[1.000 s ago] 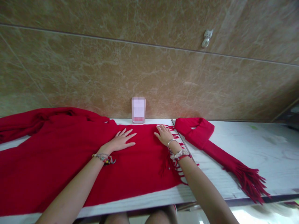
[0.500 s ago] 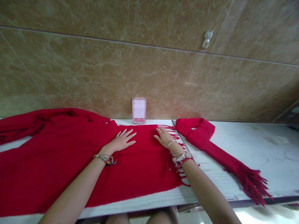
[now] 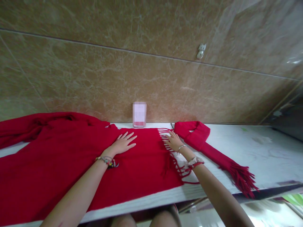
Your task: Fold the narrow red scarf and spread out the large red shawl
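Observation:
A wide red scarf (image 3: 139, 170) lies spread on the white table (image 3: 236, 142), its fringed end toward the right. My left hand (image 3: 123, 143) rests flat on the cloth with fingers spread, holding nothing. On the fringe (image 3: 165, 138) lies my right hand (image 3: 174, 141), palm down and fingers stretched out. To the right of that hand is a second red scarf, narrow and folded (image 3: 201, 140), with its tassels (image 3: 243, 179) near the table's front edge. Gathered red fabric (image 3: 59, 118) is heaped at the back left.
A phone-like card with a blurred face (image 3: 139, 114) leans upright against the brown marbled wall (image 3: 106, 78). A small white cat-shaped hook (image 3: 201, 51) is fixed to the wall. Dark objects stand at the far right.
My right hand has slid rightward from the cloth's edge onto the fringe, whose strands now lie straighter near the top. My left hand stays in place. The view has turned slightly right.

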### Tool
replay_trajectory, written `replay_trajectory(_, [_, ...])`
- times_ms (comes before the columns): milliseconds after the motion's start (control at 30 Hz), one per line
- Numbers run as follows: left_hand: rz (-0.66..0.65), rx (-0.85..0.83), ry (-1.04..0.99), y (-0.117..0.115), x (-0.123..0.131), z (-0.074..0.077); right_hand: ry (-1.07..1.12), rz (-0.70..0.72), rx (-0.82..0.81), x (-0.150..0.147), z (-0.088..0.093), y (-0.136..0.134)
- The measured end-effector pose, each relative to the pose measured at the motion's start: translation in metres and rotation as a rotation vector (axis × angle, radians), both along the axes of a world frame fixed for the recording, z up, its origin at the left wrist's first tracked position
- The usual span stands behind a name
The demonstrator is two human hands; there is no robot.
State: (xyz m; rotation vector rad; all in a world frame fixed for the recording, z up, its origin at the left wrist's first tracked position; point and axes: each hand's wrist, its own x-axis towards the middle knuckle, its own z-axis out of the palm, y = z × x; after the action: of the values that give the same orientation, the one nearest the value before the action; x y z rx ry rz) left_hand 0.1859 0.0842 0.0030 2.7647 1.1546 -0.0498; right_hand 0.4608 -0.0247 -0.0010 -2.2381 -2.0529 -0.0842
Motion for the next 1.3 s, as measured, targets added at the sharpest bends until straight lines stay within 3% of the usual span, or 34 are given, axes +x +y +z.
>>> replay_trajectory(100, [-0.003,0.012,-0.004,-0.001,0.001,-0.001,0.051,0.092,0.030,-0.006,0.010,-0.018])
replay_trajectory(267, [-0.019,0.048,-0.014,-0.001,-0.002,-0.001,0.034,0.232,-0.167,-0.026,0.009,-0.036])
replay_trajectory(533, [-0.044,0.071,-0.007,0.003,-0.004,-0.003,-0.031,-0.057,-0.115,0.006,0.001,-0.062])
replay_trajectory(633, [-0.044,0.072,-0.003,0.003,-0.003,-0.003,0.006,-0.125,-0.030,0.000,0.006,-0.067])
replay_trajectory(700, [-0.043,0.069,0.000,0.003,-0.003,-0.003,0.067,0.008,0.029,-0.016,0.007,-0.068])
replay_trajectory(800, [-0.036,0.065,0.002,0.004,-0.003,-0.002,0.133,0.334,0.001,-0.042,0.006,-0.070])
replay_trajectory(867, [-0.031,0.062,-0.002,0.005,-0.003,-0.003,0.134,0.427,-0.045,-0.049,0.005,-0.073])
replay_trajectory(1167, [-0.025,0.060,0.005,0.006,-0.003,-0.003,0.033,0.196,-0.125,0.011,0.034,-0.094])
replay_trajectory(1233, [-0.021,0.084,0.006,0.003,-0.002,0.000,0.067,0.213,-0.041,0.008,0.037,-0.097])
replay_trajectory(1300, [-0.055,0.150,-0.034,-0.003,0.001,0.003,0.147,0.323,0.038,-0.005,0.036,-0.098])
